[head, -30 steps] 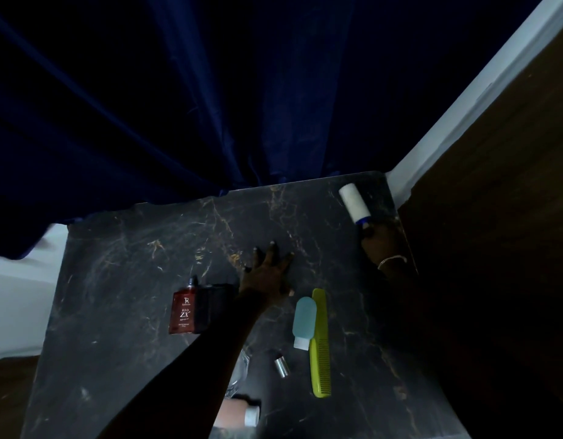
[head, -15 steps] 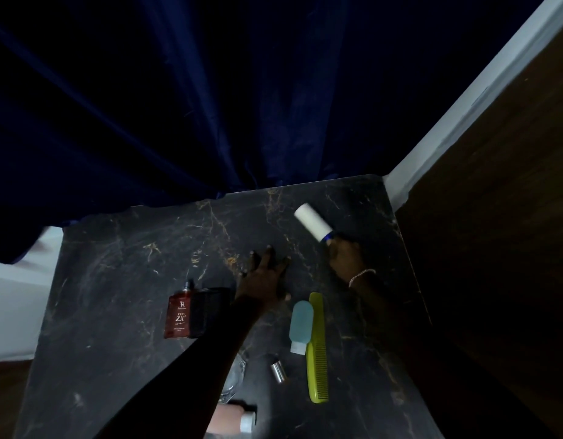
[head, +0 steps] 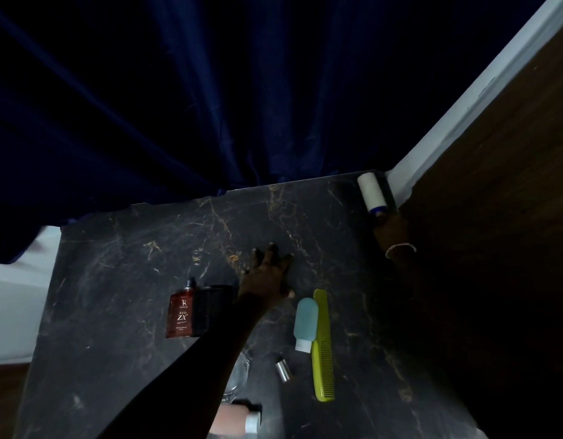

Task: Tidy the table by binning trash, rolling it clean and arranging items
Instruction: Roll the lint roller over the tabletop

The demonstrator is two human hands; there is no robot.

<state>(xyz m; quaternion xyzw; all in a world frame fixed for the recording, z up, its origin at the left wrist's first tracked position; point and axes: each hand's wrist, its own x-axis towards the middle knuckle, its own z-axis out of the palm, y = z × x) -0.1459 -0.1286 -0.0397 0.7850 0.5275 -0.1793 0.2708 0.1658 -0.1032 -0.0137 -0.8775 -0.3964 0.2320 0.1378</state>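
A dark marble table [head: 122,280] fills the lower view. My right hand [head: 391,231] grips the blue handle of a white lint roller [head: 372,191], whose roll lies on the table's far right corner. My left hand [head: 267,274] rests flat on the middle of the table with its fingers spread. A red perfume bottle [head: 180,313] with a dark box [head: 210,308] beside it lies left of my forearm. To the right lie a teal tube [head: 305,323] and a green comb [head: 322,343].
A small silver cap [head: 283,370] lies near the comb. A glass jar [head: 237,380] and a pink bottle with a white cap [head: 239,421] sit at the front edge, partly behind my arm. A dark blue curtain [head: 210,106] hangs behind; a brown wall [head: 495,217] stands right.
My right hand has pushed the lint roller from the table's middle back out to the far right corner. My left hand has stayed flat in place.
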